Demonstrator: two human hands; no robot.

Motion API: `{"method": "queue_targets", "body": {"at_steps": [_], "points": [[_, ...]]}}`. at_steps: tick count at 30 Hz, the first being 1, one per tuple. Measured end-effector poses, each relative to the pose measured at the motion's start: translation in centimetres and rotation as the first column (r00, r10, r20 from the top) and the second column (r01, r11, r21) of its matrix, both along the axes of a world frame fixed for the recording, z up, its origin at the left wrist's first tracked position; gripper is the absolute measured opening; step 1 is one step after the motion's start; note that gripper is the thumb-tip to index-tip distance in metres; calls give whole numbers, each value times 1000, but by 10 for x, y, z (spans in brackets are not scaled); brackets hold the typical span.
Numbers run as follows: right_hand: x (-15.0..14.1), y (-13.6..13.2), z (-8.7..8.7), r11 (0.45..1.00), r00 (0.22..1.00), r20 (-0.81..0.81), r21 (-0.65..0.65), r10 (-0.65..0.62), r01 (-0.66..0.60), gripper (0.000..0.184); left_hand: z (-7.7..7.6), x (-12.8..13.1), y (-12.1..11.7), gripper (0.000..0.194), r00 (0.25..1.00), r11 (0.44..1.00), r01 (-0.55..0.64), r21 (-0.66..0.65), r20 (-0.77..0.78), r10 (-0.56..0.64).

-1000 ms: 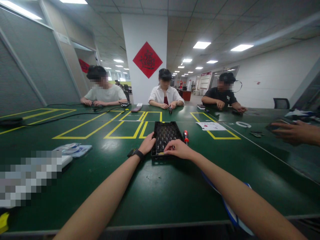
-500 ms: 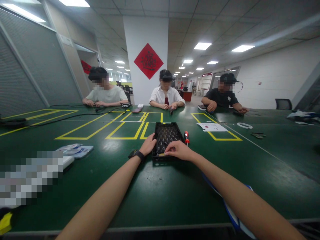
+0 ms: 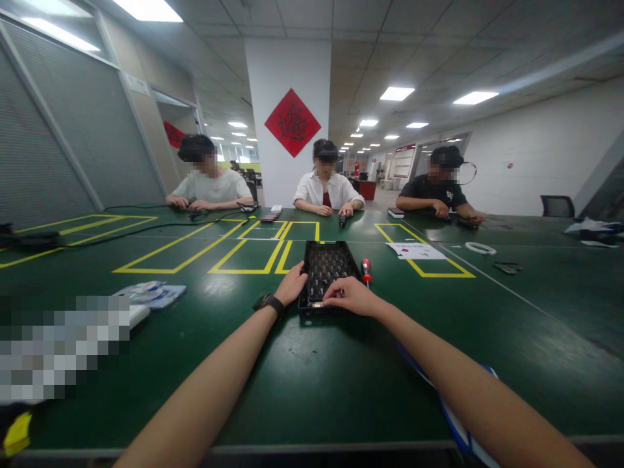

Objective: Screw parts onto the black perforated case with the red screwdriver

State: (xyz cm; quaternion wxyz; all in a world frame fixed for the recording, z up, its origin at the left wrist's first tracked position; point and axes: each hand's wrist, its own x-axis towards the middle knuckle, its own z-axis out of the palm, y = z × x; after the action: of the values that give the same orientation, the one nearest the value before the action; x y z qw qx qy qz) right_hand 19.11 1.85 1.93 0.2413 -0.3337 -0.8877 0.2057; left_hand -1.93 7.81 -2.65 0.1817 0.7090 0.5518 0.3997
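A shallow black tray [image 3: 336, 252] with rows of small shiny pieces inside lies on the green table in front of me. My left hand [image 3: 292, 285] grips the tray's left edge, with the fingers largely hidden against its side. Over the tray's front right part, my right hand [image 3: 351, 296] is closed in a pinch. What its fingertips hold is too small to make out. Just left of those fingertips, a small pale piece [image 3: 316, 304] lies at the front of the tray. Touching the tray's right side, or very close to it, is a red and black screwdriver [image 3: 366, 270].
Yellow tape outlines [image 3: 244, 260] mark the table. A printed paper sheet [image 3: 416, 251], a white ring [image 3: 480, 248] and a blue and white package [image 3: 163, 296] lie around. Across the table sit a person in white [image 3: 327, 188] and two others. Black cables [image 3: 121, 237] run at the left.
The view has shifted slightly. My hands keep nearly the same places on and over the tray. Across the table, the co-workers' hands have moved a little.
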Motion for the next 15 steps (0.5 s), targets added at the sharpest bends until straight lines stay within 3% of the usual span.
{"method": "queue_targets", "body": {"at_steps": [15], "points": [[0,-2,2,1000,1000,3,-14,-10,10,25,1,0,-3,56,1000,1000,2,-10,-8,-3]]}}
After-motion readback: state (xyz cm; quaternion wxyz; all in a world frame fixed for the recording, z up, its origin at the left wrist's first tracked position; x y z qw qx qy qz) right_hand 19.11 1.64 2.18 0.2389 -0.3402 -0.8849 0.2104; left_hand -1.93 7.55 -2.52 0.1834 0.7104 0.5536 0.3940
